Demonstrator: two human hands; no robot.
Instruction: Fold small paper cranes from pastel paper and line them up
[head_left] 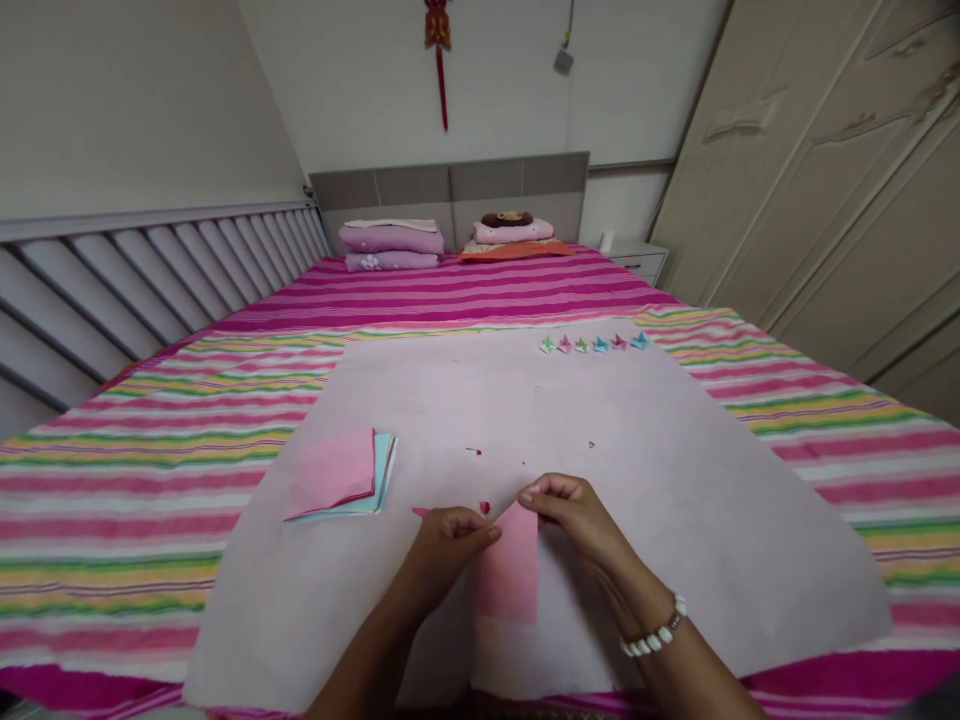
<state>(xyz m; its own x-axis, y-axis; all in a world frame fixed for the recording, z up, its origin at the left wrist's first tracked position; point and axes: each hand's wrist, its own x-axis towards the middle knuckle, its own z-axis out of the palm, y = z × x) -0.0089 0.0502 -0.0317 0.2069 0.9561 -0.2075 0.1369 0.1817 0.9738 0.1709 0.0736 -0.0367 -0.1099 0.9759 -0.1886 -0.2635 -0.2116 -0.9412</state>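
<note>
A sheet of pink paper (510, 575) is held up between both hands over the pale board. My left hand (450, 550) pinches its upper left edge between thumb and fingers. At the top right corner my right hand (570, 510) grips the same sheet; a white bead bracelet (656, 637) circles that wrist. Just beyond the paper lies a small dark pink piece (484, 507). A slim pink item (421, 512) shows beside the left hand, partly hidden by it. To the left sits a stack of coloured paper (337, 475), pink on top with blue below.
Several small folded paper figures (600, 345) stand in a row at the board's far right. A tiny red-tipped bit (475, 451) lies mid-board. The large pale board (712, 520) rests on a striped bedspread (825, 430). Folded bedding (394, 243) is stacked by the headboard (412, 190); a rail (165, 260) runs along the left.
</note>
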